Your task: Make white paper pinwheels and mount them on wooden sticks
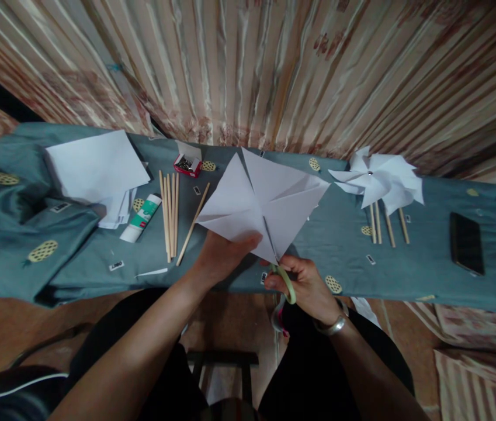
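A square of white paper (283,204), creased and slit inward from its corners, is held up in front of me. My left hand (225,251) grips its near left edge, with the thumb on top and the fingers hidden underneath. At the near corner, my right hand (300,283) is closed around the pale green handles of a pair of scissors (290,286). Their blades lie along the slit by that corner, mostly out of sight. Left of the paper, a single wooden stick (193,225) lies on the cloth.
Several wooden sticks (169,216), a glue stick tube (141,218), an opened red box of small metal pieces (188,165) and white paper sheets (99,164) lie to the left. Finished paper pinwheels (388,178) and a phone (467,244) rest rightward on the green cloth (339,234).
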Demonstrator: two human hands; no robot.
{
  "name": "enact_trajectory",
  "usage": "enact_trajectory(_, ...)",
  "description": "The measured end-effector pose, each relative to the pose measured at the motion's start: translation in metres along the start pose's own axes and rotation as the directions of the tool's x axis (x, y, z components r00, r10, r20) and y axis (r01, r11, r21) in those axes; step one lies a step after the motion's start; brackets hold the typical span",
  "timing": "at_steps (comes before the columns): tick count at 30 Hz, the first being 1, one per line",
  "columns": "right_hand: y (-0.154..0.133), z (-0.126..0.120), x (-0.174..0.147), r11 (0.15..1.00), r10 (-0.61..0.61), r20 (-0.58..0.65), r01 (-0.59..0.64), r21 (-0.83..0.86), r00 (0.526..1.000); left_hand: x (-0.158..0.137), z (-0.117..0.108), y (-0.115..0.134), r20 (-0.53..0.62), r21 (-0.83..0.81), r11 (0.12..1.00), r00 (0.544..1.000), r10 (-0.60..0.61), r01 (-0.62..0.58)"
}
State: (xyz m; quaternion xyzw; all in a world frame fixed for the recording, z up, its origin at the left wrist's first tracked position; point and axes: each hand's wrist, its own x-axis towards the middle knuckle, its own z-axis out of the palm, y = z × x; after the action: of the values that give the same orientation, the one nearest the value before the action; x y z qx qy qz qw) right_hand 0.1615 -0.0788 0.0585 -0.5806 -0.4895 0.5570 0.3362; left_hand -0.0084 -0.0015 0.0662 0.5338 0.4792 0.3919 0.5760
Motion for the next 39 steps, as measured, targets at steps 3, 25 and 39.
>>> enact_trajectory(3,0.0001,-0.0006,0.0001,1.0,-0.021,-0.003,0.021,-0.011,1.0,-0.0004,-0.0002,0.0012,0.014,-0.032,0.999,1.0,-0.001,0.001)
enact_trajectory(25,0.0065,-0.0022,-0.0022,1.0,0.03,0.03,-0.03,-0.011,0.999,-0.0017,-0.0008,-0.0018,-0.01,-0.122,0.992,0.999,-0.03,0.029)
enact_trajectory(39,0.0074,-0.001,-0.0021,0.999,0.034,0.011,-0.034,-0.011,0.999,-0.0043,-0.0003,0.0039,0.031,-0.034,0.999,0.999,-0.027,0.028)
